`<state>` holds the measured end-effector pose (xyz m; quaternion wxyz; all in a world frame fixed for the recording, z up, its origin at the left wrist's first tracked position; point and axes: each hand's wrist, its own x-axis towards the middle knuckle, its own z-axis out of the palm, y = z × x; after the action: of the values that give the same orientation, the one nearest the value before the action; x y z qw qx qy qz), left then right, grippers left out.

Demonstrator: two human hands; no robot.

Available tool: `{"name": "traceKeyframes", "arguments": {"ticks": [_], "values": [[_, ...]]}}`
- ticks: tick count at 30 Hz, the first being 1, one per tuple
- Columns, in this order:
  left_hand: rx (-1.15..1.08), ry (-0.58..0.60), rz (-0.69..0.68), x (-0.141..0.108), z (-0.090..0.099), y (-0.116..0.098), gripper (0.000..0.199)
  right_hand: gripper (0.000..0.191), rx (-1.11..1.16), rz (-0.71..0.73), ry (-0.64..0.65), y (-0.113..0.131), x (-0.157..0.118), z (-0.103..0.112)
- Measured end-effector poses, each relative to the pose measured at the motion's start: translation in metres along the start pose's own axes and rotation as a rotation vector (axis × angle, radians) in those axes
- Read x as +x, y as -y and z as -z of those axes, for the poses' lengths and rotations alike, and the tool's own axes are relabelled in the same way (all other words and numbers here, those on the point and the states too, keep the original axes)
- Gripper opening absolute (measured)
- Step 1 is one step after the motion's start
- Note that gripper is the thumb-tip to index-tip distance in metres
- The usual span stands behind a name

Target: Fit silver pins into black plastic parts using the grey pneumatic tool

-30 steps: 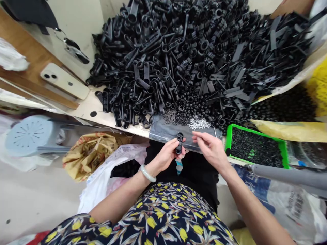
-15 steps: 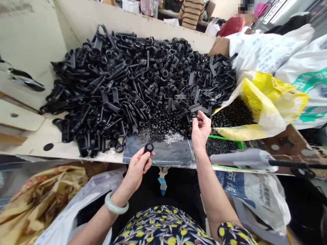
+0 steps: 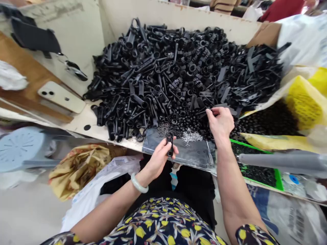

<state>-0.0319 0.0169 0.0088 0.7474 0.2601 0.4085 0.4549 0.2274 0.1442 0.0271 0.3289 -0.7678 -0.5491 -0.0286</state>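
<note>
Between the thumb and fingers of my left hand (image 3: 162, 154) is a black plastic part (image 3: 170, 144), long and narrow with a round end. It is held over the front of a dark mat (image 3: 182, 153). My right hand (image 3: 221, 125) reaches to the front right of a large heap of black plastic parts (image 3: 153, 78), its thumb and forefinger pinched by flat black strips (image 3: 224, 93). Whatever lies between those fingertips is too small to make out. Small black rings and beads (image 3: 182, 117) lie left of my right hand, with silver pins (image 3: 191, 136) in front of them.
On the right are a green tray (image 3: 279, 180) of small black pieces, a yellow and white bag (image 3: 304, 105) of black beads and a grey rod-like tool (image 3: 278, 160). A white phone (image 3: 61, 97) lies left. A pale blue stool (image 3: 21, 148) stands below.
The view has swung left, so the heap appears farther right. The part in my left hand has turned from its ring face to a long, upright outline. My right hand remains by the strips, fingers pinched.
</note>
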Motion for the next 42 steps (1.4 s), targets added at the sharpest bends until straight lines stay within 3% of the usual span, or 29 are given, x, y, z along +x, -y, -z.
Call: {"name": "traceKeyframes", "arguments": {"ticks": [3,5,7,10,14,19,26,31,35,38,42], "values": [[-0.058,0.001,0.019,0.001,0.002,-0.002,0.047,0.032,0.180,-0.047,-0.015,0.004,-0.015,0.017],[-0.060,-0.011,-0.008,0.002,0.003,-0.003,0.050,0.039,0.401,-0.101,0.023,0.010,-0.045,0.030],[-0.076,-0.007,-0.038,0.003,0.001,-0.003,0.050,0.043,0.676,-0.181,0.177,0.019,-0.087,0.038],[-0.112,0.008,-0.070,0.001,-0.005,-0.001,0.047,0.043,0.882,-0.382,0.426,0.036,-0.152,0.038],[-0.064,0.009,-0.152,-0.003,-0.013,0.011,0.041,0.046,1.033,-0.591,0.494,0.054,-0.197,0.028],[0.092,-0.034,-0.211,-0.007,-0.015,0.027,0.031,0.043,1.086,-0.612,0.473,0.059,-0.205,0.024],[0.410,-0.049,-0.340,-0.011,-0.012,0.030,0.032,0.044,1.140,-0.658,0.490,0.061,-0.216,0.022],[0.380,-0.143,-0.384,-0.017,-0.017,0.038,0.030,0.045,1.073,-0.617,0.468,0.066,-0.228,0.018],[0.239,-0.155,-0.357,-0.017,-0.017,0.036,0.026,0.051,0.843,-0.410,0.534,0.062,-0.231,0.019],[0.061,-0.119,-0.272,-0.016,-0.015,0.033,0.026,0.040,0.690,-0.266,0.574,0.057,-0.225,0.020],[0.002,-0.075,-0.213,-0.022,-0.011,0.030,0.033,0.032,0.879,-0.210,0.730,0.054,-0.216,0.020]]}}
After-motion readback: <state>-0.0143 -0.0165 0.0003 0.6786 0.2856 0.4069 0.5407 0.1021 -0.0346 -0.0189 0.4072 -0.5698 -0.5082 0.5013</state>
